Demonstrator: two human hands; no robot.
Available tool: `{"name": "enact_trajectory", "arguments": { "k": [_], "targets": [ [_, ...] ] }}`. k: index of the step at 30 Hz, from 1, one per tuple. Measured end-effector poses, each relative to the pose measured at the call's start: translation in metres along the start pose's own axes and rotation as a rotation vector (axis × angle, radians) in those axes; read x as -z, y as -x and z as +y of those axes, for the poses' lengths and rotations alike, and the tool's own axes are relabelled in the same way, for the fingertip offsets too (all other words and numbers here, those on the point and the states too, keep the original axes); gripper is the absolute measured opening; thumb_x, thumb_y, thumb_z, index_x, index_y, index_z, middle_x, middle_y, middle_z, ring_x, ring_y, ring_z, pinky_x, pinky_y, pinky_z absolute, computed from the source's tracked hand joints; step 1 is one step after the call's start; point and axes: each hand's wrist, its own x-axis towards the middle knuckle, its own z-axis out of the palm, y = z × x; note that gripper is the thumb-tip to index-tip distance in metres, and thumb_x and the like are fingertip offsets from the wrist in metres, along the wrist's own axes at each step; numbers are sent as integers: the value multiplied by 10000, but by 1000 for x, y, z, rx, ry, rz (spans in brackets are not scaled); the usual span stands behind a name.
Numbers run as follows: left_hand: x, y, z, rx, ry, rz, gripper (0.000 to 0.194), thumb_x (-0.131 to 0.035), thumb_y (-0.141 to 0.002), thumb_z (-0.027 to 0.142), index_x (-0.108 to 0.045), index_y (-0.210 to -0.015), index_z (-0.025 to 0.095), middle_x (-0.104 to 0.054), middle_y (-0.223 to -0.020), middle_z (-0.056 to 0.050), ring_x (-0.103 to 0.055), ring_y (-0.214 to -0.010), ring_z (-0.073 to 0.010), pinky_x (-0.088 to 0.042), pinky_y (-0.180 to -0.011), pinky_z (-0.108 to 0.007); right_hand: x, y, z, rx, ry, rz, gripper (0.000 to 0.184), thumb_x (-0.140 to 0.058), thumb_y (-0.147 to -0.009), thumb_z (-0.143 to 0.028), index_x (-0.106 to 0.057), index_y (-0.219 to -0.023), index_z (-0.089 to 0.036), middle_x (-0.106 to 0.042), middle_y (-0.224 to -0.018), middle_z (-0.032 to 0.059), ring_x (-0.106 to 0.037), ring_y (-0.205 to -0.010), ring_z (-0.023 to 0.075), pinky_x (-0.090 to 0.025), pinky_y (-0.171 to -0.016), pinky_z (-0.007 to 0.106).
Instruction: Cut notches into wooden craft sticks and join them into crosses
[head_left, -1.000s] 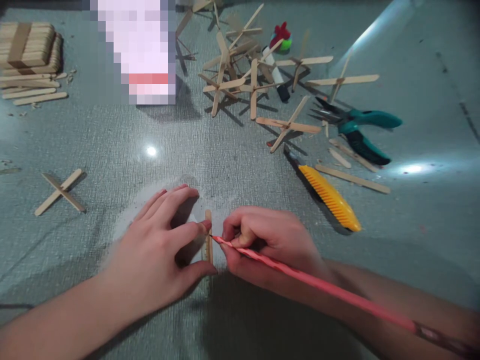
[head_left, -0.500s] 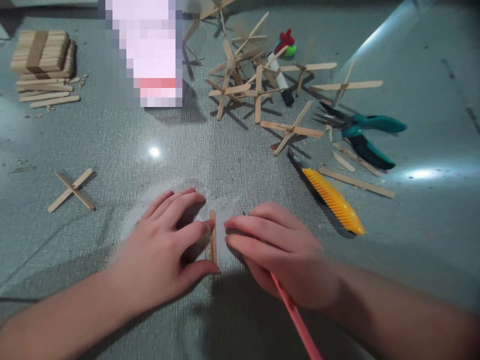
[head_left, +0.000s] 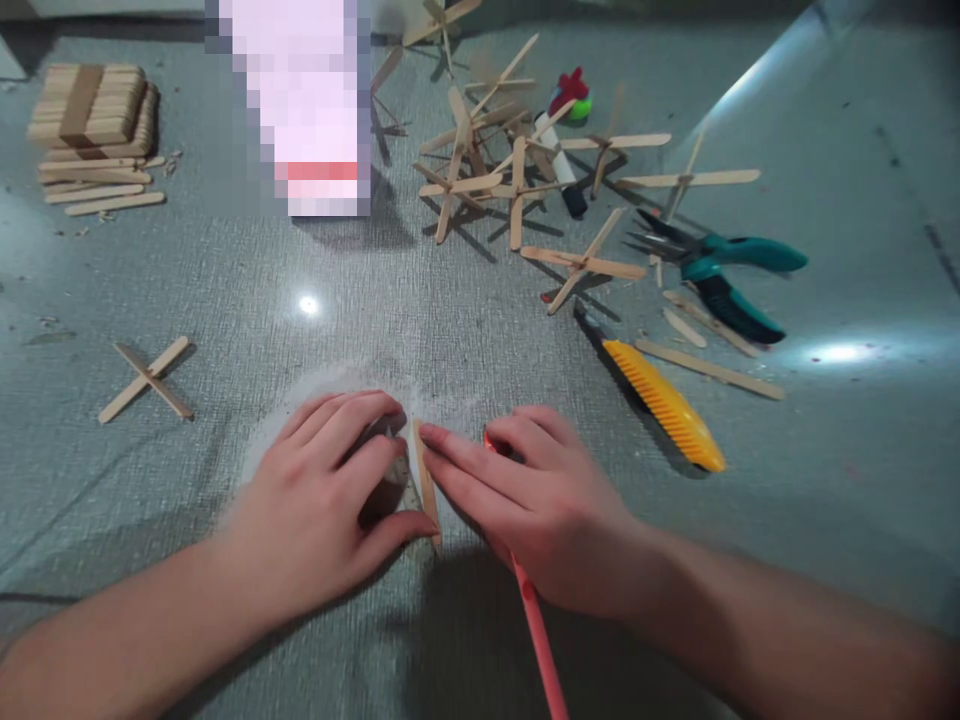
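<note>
My left hand (head_left: 326,490) lies curled on the grey mat (head_left: 225,290), its thumb and forefinger pinching a small wooden craft stick (head_left: 426,484) near the front middle. A clear ruler-like piece (head_left: 405,487) shows under that hand beside the stick. My right hand (head_left: 540,500) rests just right of the stick with two fingers stretched flat to touch it, while a pink pencil (head_left: 536,625) stays tucked under the palm, its shaft running back toward me and its tip poking out by the knuckles.
A crossed pair of sticks (head_left: 146,380) lies at the left. A bundle of sticks (head_left: 90,105) sits far left at the back. Several glued stick crosses (head_left: 510,160) are piled at the back middle, with teal pliers (head_left: 720,265), a yellow knife (head_left: 664,405) and loose sticks (head_left: 709,368) to the right.
My right hand stopped marking the stick with the pencil point, swung the pencil back under the palm and laid its fingers flat against the stick. The stick has tilted slightly.
</note>
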Motion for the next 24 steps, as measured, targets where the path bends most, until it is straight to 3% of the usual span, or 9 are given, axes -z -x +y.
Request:
{"name": "enact_trajectory", "arguments": {
  "k": [4, 7, 10, 14, 19, 24],
  "targets": [
    [0, 0, -1, -12, -14, 54, 254, -711, -954, 383, -639, -1026, 150, -678, -1194, -116, -639, -1111, -264, -504, -994, -466, 1, 0, -3, 20, 58, 15, 289, -519, -968, -109, -760, -1127, -90, -745, -1354, 76, -467, -815, 233, -370, -797, 435],
    [4, -2, -6, -17, 139, 40, 123, -671, -968, 245, -635, -1060, 172, -695, -1152, -72, -652, -1064, -213, -510, -954, -407, 2, 1, -3, 32, 79, 27, 311, -497, -968, -103, -763, -1129, -97, -763, -1317, 84, -478, -814, 235, -372, -804, 442],
    [11, -6, -12, -32, 294, -69, 147, -620, -949, 154, -657, -1081, 205, -703, -1172, -44, -652, -1099, -194, -508, -987, -391, 3, 1, -3, 30, 91, 27, 336, -485, -955, -91, -761, -1146, -103, -763, -1319, 78, -486, -815, 235, -375, -812, 446],
    [16, -10, -20, -75, 308, -238, 223, -661, -905, 168, -690, -1113, 243, -675, -1280, -33, -608, -1226, -220, -462, -1082, -419, 4, 3, -2, 24, 84, 29, 359, -492, -940, -85, -747, -1192, -82, -759, -1325, 88, -496, -813, 237, -374, -819, 458],
    [12, -8, -22, -124, 239, -164, 147, -648, -986, 240, -688, -1127, 229, -699, -1251, -39, -613, -1203, -215, -459, -1063, -400, 4, 3, -3, 15, 60, 32, 341, -505, -948, -83, -743, -1191, -70, -758, -1323, 101, -501, -810, 235, -373, -838, 464],
    [8, -3, -12, -125, 34, -56, 189, -705, -961, 358, -696, -1061, 199, -739, -1102, -45, -665, -1001, -239, -464, -917, -431, 3, 4, -3, 8, 41, 32, 360, -469, -980, -93, -730, -1226, -62, -752, -1329, 119, -530, -827, 235, -372, -845, 464]
  ]
}}
